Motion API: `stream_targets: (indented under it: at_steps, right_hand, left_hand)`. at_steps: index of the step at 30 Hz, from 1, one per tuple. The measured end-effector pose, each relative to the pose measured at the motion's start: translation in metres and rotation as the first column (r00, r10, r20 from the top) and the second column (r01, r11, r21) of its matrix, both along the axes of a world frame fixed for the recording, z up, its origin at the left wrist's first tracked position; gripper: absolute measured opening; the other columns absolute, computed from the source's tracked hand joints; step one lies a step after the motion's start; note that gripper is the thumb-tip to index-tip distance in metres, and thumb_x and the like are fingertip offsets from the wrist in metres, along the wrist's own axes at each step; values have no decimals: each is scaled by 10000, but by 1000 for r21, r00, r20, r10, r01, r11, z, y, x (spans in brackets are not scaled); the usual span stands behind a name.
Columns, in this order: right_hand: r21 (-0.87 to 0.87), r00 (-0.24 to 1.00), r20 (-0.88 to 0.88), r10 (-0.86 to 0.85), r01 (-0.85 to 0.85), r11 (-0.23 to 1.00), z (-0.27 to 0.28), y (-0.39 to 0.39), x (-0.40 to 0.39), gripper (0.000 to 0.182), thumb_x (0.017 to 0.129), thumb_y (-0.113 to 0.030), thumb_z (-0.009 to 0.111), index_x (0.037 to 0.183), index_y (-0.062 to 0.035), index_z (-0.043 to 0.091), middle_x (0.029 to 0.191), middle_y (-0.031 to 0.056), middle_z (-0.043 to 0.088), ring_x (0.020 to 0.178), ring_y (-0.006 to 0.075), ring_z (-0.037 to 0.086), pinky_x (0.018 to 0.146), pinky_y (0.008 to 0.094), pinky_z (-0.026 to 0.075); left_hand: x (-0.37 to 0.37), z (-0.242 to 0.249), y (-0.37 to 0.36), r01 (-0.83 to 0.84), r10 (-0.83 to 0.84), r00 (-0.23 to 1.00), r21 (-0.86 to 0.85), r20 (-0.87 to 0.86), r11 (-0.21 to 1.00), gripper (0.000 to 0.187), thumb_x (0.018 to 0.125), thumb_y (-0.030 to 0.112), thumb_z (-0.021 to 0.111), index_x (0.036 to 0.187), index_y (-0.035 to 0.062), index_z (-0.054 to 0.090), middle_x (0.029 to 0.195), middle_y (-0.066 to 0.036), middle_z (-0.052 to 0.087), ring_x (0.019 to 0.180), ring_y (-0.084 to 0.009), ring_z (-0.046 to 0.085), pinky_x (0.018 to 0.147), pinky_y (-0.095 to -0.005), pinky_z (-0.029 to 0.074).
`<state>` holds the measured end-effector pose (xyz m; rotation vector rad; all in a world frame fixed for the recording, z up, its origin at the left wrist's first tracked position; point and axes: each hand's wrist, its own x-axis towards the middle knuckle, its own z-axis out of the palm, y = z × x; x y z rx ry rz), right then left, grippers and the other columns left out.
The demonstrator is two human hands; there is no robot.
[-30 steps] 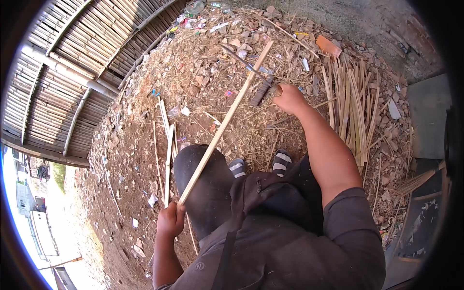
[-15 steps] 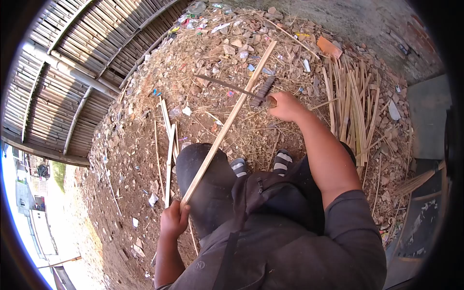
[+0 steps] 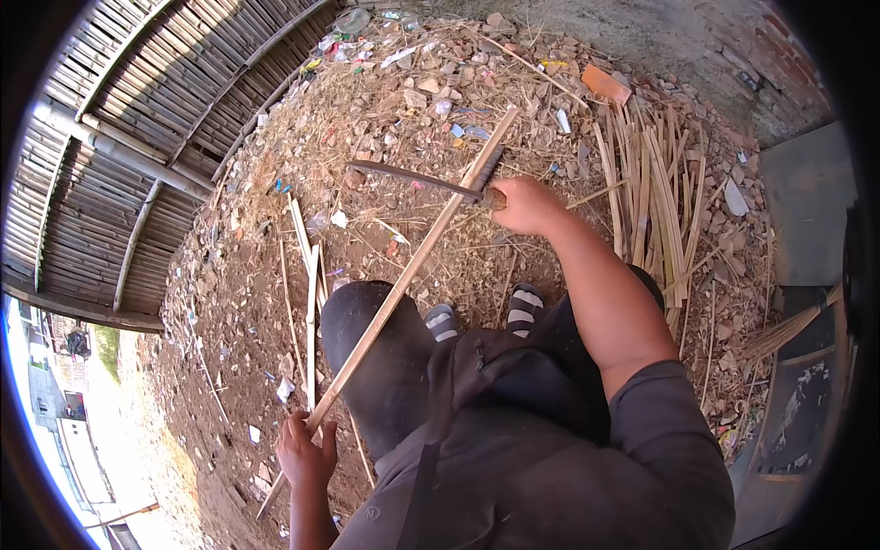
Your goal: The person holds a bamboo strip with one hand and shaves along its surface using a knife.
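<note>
A long pale bamboo strip [image 3: 403, 282] slants from the far middle down across my left thigh. My left hand [image 3: 307, 451] is around its lower part, fingers on one side and thumb on the other, with the strip's end extending past the hand. My right hand [image 3: 524, 207] grips the short handle of a machete [image 3: 408, 177]. Its long dark blade points left and crosses the strip near the upper end, appearing to touch it. A dark ribbed rod [image 3: 490, 167] lies partly behind the strip there.
A pile of split bamboo strips [image 3: 674, 202] lies at the right. More strips [image 3: 313, 321] rest on the ground to the left. Rubble and litter cover the ground around an orange brick piece [image 3: 606, 84]. A bamboo wall [image 3: 137, 137] stands left, a masonry wall [image 3: 678, 46] at the back.
The strip has slid down and left through or with my left hand, its lower end now showing past it. The machete has shifted slightly left, with its blade face more visible.
</note>
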<state>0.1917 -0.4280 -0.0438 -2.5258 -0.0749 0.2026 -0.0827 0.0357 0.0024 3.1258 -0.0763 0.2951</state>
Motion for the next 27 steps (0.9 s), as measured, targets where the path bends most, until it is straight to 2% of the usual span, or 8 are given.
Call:
stream_targets:
  at_steps: [1,5,11,14,15,18,23,27]
  right_hand:
    - [18,999,29,15,-16,1000,-2,1,0,265,754,-236,699,975,-89,704,920,176,710,891,369,695,774,475,549]
    - [1,981,152,123,-125,992,-3,9,-4,276,754,-238,727,988,-92,713,873,192,706,832,380,696,736,476,550]
    - [-148,907,93,410,-394,907,19,48,-29,150,738,-202,687,862,-120,665,835,139,700,855,365,702,753,500,551]
    - [-36,920,107,378,-376,926,8,42,-24,220,735,-255,746,878,-103,678,783,166,683,792,379,686,704,510,527]
    - [94,939,101,328,-337,937,-6,34,-16,273,734,-264,763,923,-81,693,821,175,693,826,375,689,727,499,528]
    - [168,988,73,134,-145,975,-12,22,-3,316,734,-266,773,965,-63,701,863,184,704,862,378,692,750,493,533]
    - [-260,928,80,363,-332,907,21,55,-28,240,750,-209,687,956,-86,704,864,186,709,847,382,692,739,507,534]
    - [83,967,-8,254,-253,964,-13,43,-5,273,754,-217,673,985,-77,711,918,196,716,908,388,695,793,498,547]
  left_hand:
    - [-5,1,1,-134,123,986,-91,-112,987,359,907,367,721,1051,64,592,829,-149,656,718,-384,662,621,-505,509]
    - [-6,-9,-8,-205,177,957,-103,-229,973,300,953,336,668,928,44,603,754,-201,655,700,-433,653,601,-524,493]
    - [24,-25,-32,-148,77,962,-265,-263,953,325,993,320,614,839,43,540,700,-238,627,677,-480,630,593,-567,467]
    - [27,-28,-28,-112,43,964,-256,-262,960,334,1002,334,597,852,42,536,720,-251,635,684,-488,635,595,-574,470]
    - [26,-33,-26,-104,41,968,-246,-248,964,337,1002,337,596,852,42,534,719,-249,635,678,-489,634,592,-575,470]
    - [28,-34,-26,-110,56,970,-224,-235,968,338,1003,342,592,854,45,529,714,-245,635,672,-491,633,591,-579,471]
    - [30,-20,-35,-134,69,956,-216,-284,967,333,1009,344,578,859,52,526,714,-241,636,689,-490,637,605,-582,476]
    - [31,-30,-22,-106,42,959,-218,-280,970,322,1015,337,568,872,50,538,719,-240,641,684,-489,635,605,-581,477]
